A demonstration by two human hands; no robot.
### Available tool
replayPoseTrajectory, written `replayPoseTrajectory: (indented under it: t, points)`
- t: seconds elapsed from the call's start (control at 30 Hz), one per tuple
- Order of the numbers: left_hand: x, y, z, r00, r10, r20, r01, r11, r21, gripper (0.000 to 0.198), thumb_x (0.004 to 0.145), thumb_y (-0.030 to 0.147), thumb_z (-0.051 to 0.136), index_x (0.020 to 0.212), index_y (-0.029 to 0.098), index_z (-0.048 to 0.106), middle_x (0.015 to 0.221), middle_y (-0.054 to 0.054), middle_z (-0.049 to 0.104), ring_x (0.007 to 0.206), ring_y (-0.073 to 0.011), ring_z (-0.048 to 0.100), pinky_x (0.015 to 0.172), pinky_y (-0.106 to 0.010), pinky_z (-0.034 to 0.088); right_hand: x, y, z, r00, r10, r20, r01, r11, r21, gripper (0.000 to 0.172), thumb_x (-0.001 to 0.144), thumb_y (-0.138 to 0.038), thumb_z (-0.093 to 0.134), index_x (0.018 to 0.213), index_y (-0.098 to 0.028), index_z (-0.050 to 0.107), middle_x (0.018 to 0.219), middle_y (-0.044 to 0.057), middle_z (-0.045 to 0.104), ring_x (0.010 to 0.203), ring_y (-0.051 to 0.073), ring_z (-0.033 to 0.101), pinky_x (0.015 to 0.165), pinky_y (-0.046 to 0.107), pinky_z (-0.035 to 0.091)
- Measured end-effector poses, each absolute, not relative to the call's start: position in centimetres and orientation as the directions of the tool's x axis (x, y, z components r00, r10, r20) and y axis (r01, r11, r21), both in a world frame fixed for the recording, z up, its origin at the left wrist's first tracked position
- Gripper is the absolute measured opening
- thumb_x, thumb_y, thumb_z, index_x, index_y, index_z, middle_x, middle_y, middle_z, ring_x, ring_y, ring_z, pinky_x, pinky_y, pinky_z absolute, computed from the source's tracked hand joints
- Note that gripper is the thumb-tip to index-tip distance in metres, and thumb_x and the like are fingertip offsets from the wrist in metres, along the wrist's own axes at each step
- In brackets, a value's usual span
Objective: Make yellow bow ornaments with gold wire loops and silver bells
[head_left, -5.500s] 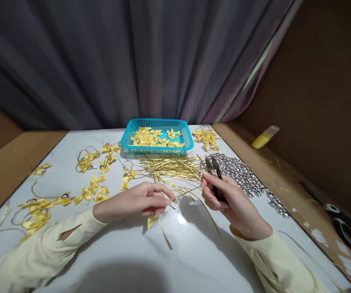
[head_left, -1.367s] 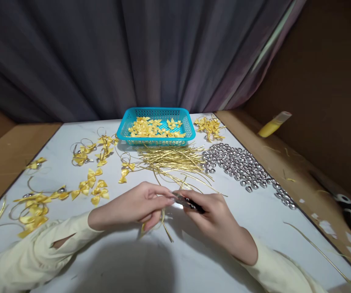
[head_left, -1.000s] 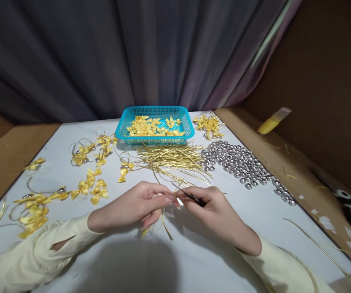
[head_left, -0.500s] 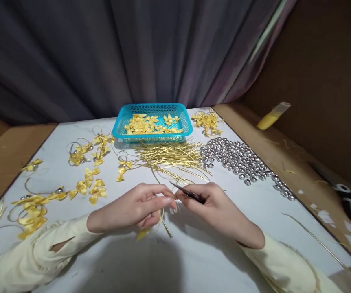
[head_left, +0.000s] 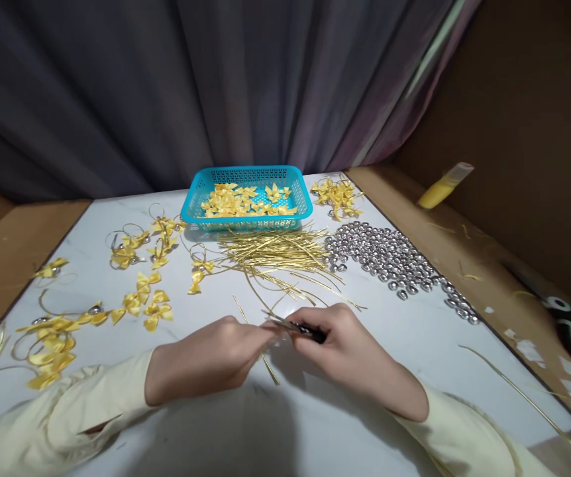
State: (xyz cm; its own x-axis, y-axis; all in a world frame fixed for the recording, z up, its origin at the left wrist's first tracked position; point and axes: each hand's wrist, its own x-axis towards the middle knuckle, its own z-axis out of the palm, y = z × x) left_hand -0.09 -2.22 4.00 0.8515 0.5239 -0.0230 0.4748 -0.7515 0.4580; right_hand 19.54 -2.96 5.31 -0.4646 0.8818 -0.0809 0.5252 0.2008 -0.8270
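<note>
While snips (head_left: 296,326) are held, bows (head_left: 228,200) lie in the basket (head_left: 246,224)

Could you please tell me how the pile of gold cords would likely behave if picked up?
The gold cords probably feel light, being so thin. They seem somewhat springy rather than limp, as the loose cord at right shows a smooth curve. Lifting one may drag others, since they cross and overlap.

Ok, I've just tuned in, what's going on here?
The person's right hand holds small dark snips, pointed at the left hand; whatever the left hand may hold is hidden. Beyond them on the white table lie gold cords, silver bead-like pieces and a blue basket of yellow bows.
</note>
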Motion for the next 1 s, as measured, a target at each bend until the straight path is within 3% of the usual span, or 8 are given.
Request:
replayPoseTrajectory:
  t: [0.1, 0.17, 0.4, 0.47, 0.57, 0.67, 0.9, 1.0]
  points:
    - [-0.2, -2.4, 3.3, 0.870, 0.491, -0.046, 0.481, -0.822, 0.306, 0.027, 0.084, 0.008, 0.033, 0.094, 0.014, 0.058, 0.066, -0.005, 0.062, 0.049, -0.0155, 0.048, 0.049, -0.026, 0.031, 19.2, -3.1, 5.1, -0.436, 0.886, -0.159, 0.562, 0.129, -0.817, 0.018, 0.069, -0.008, 0.046, 0.062, -0.012, 0.063, 0.050, -0.004, 0.045, 0.049, 0.007, 0.035, 0.046, 0.019, 0.027]
    - [-0.1, -2.3, 3.1, 0.866, 0.500, -0.025, 0.479, -0.813, 0.331, 0.027, 0.084, 0.008, 0.033, 0.093, 0.016, 0.057, 0.064, -0.003, 0.060, 0.047, -0.0141, 0.046, 0.048, -0.026, 0.029, 19.0, -3.0, 5.0, -0.418, 0.888, -0.191, 0.583, 0.101, -0.806, 0.018, 0.069, -0.009, 0.047, 0.061, -0.012, 0.063, 0.049, -0.004, 0.045, 0.049, 0.007, 0.035, 0.046, 0.020, 0.027]
    - [1.1, -1.9, 2.2, 0.744, 0.654, -0.136, 0.465, -0.362, 0.808, 0.027, 0.094, 0.022, 0.028, 0.097, 0.015, 0.054, 0.044, 0.007, 0.042, 0.040, -0.0085, 0.043, 0.053, -0.020, 0.039, 23.8, -0.5, 5.9, -0.361, 0.924, -0.124, 0.650, 0.154, -0.744, 0.017, 0.080, -0.028, 0.054, 0.086, -0.017, 0.064, 0.060, 0.000, 0.060, 0.050, 0.011, 0.047, 0.047, 0.024, 0.035]
    - [1.2, -2.0, 1.7, 0.739, 0.647, -0.187, 0.429, -0.238, 0.871, 0.030, 0.094, 0.027, 0.028, 0.095, 0.015, 0.055, 0.041, 0.009, 0.038, 0.039, -0.0077, 0.042, 0.056, -0.020, 0.041, 27.8, -0.2, 6.3, -0.159, 0.985, -0.065, 0.801, 0.091, -0.591, 0.025, 0.079, -0.043, 0.055, 0.086, -0.020, 0.062, 0.047, -0.002, 0.052, 0.041, 0.013, 0.044, 0.040, 0.025, 0.031]
    - [1.3, -2.1, 1.1, 0.711, 0.655, -0.257, 0.381, -0.052, 0.923, 0.032, 0.093, 0.034, 0.033, 0.095, 0.014, 0.057, 0.040, 0.009, 0.038, 0.039, -0.0070, 0.041, 0.054, -0.020, 0.040, 34.7, -0.9, 6.1, 0.235, 0.965, 0.113, 0.943, -0.199, -0.266, 0.039, 0.082, -0.057, 0.042, 0.083, -0.022, 0.059, 0.065, 0.010, 0.063, 0.056, 0.021, 0.060, 0.046, 0.030, 0.037]
    - [1.3, -2.0, 1.0, 0.673, 0.650, -0.354, 0.310, 0.187, 0.932, 0.034, 0.090, 0.042, 0.039, 0.095, 0.013, 0.057, 0.039, 0.010, 0.038, 0.035, -0.0060, 0.034, 0.041, -0.018, 0.031, 40.0, -2.0, 4.6, 0.565, 0.814, 0.134, 0.814, -0.576, 0.072, 0.048, 0.077, -0.067, 0.037, 0.072, -0.022, 0.056, 0.057, 0.018, 0.058, 0.052, 0.028, 0.061, 0.039, 0.032, 0.031]
    - [1.4, -1.7, 0.9, 0.638, 0.662, -0.394, 0.196, 0.356, 0.914, 0.035, 0.085, 0.045, 0.047, 0.094, 0.012, 0.056, 0.034, 0.011, 0.037, 0.030, -0.0048, 0.028, 0.035, -0.016, 0.023, 43.1, -2.7, 2.9, 0.554, 0.826, 0.103, 0.826, -0.561, 0.055, 0.042, 0.079, -0.057, 0.043, 0.049, -0.029, 0.033, 0.049, 0.009, 0.047, 0.051, 0.025, 0.058, 0.044, 0.036, 0.030]
    - [1.3, -1.7, 0.9, 0.658, 0.647, -0.386, 0.172, 0.370, 0.913, 0.035, 0.086, 0.045, 0.047, 0.094, 0.012, 0.057, 0.035, 0.010, 0.039, 0.030, -0.0041, 0.027, 0.035, -0.016, 0.023, 39.8, -2.5, 4.8, 0.413, 0.899, 0.143, 0.910, -0.414, -0.024, 0.038, 0.078, -0.053, 0.050, 0.050, -0.029, 0.041, 0.058, 0.012, 0.053, 0.059, 0.024, 0.060, 0.045, 0.034, 0.029]
